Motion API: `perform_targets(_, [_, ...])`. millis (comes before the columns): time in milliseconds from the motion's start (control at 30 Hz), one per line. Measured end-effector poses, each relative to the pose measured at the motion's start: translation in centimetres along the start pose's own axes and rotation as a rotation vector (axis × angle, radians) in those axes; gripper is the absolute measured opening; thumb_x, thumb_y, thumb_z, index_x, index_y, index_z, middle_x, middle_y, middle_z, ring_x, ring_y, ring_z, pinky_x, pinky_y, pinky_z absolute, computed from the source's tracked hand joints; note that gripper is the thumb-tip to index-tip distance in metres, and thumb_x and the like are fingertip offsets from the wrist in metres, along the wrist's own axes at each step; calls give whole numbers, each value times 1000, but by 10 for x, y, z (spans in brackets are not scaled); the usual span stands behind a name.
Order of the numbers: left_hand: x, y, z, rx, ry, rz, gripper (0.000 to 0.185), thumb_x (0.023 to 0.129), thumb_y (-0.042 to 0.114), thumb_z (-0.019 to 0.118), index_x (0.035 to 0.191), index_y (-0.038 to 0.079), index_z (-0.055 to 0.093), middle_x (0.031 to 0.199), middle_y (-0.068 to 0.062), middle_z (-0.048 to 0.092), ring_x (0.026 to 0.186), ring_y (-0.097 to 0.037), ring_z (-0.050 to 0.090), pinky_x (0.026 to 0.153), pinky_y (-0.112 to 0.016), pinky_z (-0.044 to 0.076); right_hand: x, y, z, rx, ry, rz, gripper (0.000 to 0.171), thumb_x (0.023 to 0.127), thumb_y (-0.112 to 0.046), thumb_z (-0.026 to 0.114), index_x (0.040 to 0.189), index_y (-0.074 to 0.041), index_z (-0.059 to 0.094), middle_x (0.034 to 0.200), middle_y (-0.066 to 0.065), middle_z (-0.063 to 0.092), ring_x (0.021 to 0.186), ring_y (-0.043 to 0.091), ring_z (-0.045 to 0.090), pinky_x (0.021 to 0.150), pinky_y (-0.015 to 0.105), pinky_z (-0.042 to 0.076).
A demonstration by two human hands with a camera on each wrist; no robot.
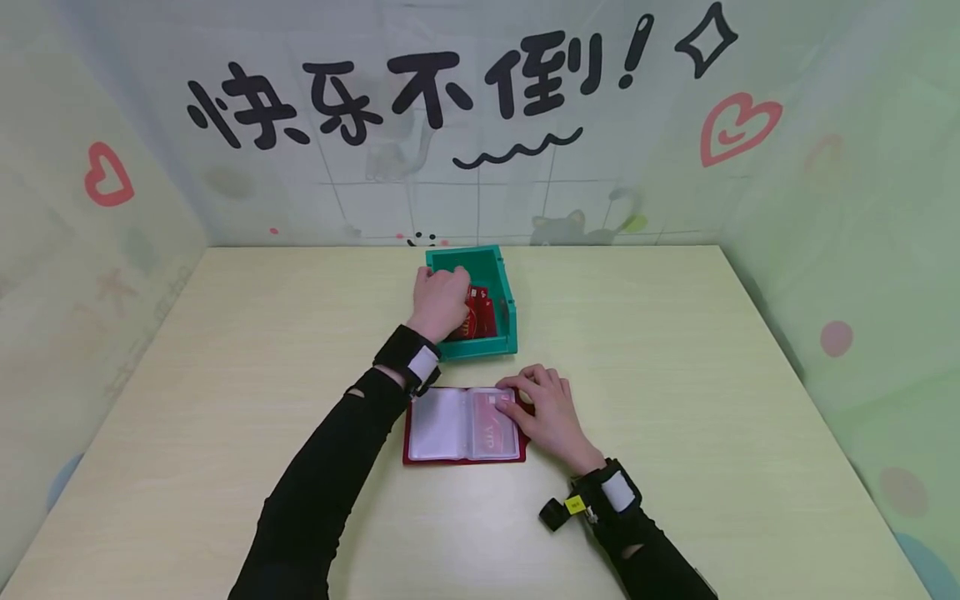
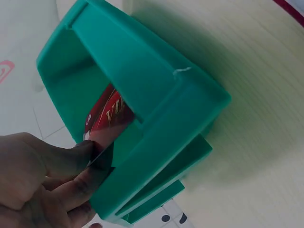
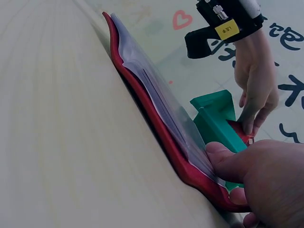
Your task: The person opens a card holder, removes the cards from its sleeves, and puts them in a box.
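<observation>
My left hand (image 1: 441, 302) reaches into a green bin (image 1: 480, 347) and pinches a red card (image 2: 110, 121) with gold "VIP" lettering between thumb and fingers. Several red cards (image 1: 486, 317) show in the bin beside that hand. Closer to me, an open card holder (image 1: 438, 425) with a red cover and clear sleeves lies on the table. A pale red card (image 1: 491, 432) shows through its right-hand sleeve. My right hand (image 1: 551, 417) grips the holder's right edge, the thumb on the sleeve; in the right wrist view other fingers are partly hidden at the cover.
The pale wooden table (image 1: 300, 350) extends on both sides of the bin and holder. A printed backdrop (image 1: 480, 200) with black characters stands behind it, with patterned side panels left and right. A wrist camera (image 1: 555, 513) sticks out from the right wrist strap.
</observation>
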State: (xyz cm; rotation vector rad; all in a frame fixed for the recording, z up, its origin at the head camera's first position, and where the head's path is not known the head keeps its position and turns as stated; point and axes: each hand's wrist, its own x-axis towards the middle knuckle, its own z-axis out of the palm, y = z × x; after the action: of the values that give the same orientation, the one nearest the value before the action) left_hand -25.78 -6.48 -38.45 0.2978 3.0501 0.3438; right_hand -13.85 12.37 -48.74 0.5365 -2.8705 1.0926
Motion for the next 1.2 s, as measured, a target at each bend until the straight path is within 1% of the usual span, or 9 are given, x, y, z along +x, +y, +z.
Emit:
perform_targets(133, [6, 4, 5, 85, -44, -19, 18, 95, 12, 65, 111, 5, 65, 102, -14, 72, 117, -33, 61, 124, -56, 19, 0, 0, 0, 0, 5, -8, 26, 91, -28, 75, 113, -16, 73, 109, 9, 57, 107, 27, 46, 93, 44, 34])
perform_targets(333, [13, 6, 14, 279, -111, -64, 30, 94, 19, 67, 121, 7, 68, 130, -16, 63, 139, -36, 39, 126, -57, 10, 1, -1, -1, -1, 1, -6, 26, 91, -29, 75, 113, -17, 73, 109, 9, 58, 107, 27, 46, 94, 44, 34])
perform_targets(467, [17, 7, 21, 392, -146, -82, 30, 100, 21, 59, 126, 11, 68, 139, -16, 57, 142, -35, 34, 126, -56, 8, 0, -2, -1, -10, 5, -9, 26, 90, -28, 75, 113, -16, 73, 109, 9, 58, 106, 27, 46, 93, 45, 34])
perform_targets(600, [17, 8, 28, 458, -163, -90, 30, 105, 20, 49, 127, 18, 70, 146, -13, 55, 147, -33, 31, 127, -53, 5, -1, -2, -1, -10, 9, -14, 26, 90, -27, 76, 113, -17, 73, 109, 9, 58, 107, 27, 47, 93, 45, 35])
perform_targets(633, [17, 9, 30, 460, -158, -84, 30, 106, 20, 48, 126, 18, 71, 147, -13, 55, 148, -33, 31, 127, -53, 5, -1, -2, -1, -11, 8, -13, 26, 90, -27, 76, 113, -17, 73, 109, 9, 58, 107, 27, 47, 93, 45, 35])
perform_targets(733, [15, 12, 33, 432, -165, -59, 36, 106, 21, 47, 139, 18, 61, 153, -16, 49, 150, -35, 32, 128, -52, 7, -1, -2, -1, -9, 3, -11, 25, 91, -28, 75, 113, -17, 73, 109, 9, 58, 107, 27, 46, 94, 45, 34])
perform_targets(900, [13, 21, 38, 328, -207, -51, 51, 106, 42, 45, 152, 19, 44, 150, -20, 51, 142, -41, 45, 126, -55, 17, -2, -2, -1, -7, 9, -19, 24, 91, -27, 75, 112, -17, 73, 108, 9, 58, 106, 27, 46, 92, 45, 34])
perform_targets(1000, [14, 25, 40, 299, -209, -67, 55, 104, 50, 47, 148, 17, 49, 144, -18, 58, 135, -39, 53, 124, -56, 23, -2, -1, 0, -9, 13, -24, 24, 90, -26, 75, 112, -16, 73, 107, 9, 57, 105, 27, 46, 91, 45, 34])
perform_targets(1200, [18, 26, 43, 267, -168, -79, 49, 98, 44, 62, 134, 12, 61, 133, -17, 65, 122, -36, 63, 118, -55, 34, -1, 1, 1, -24, 20, -35, 24, 91, -27, 75, 112, -16, 72, 106, 9, 57, 104, 26, 46, 90, 44, 34])
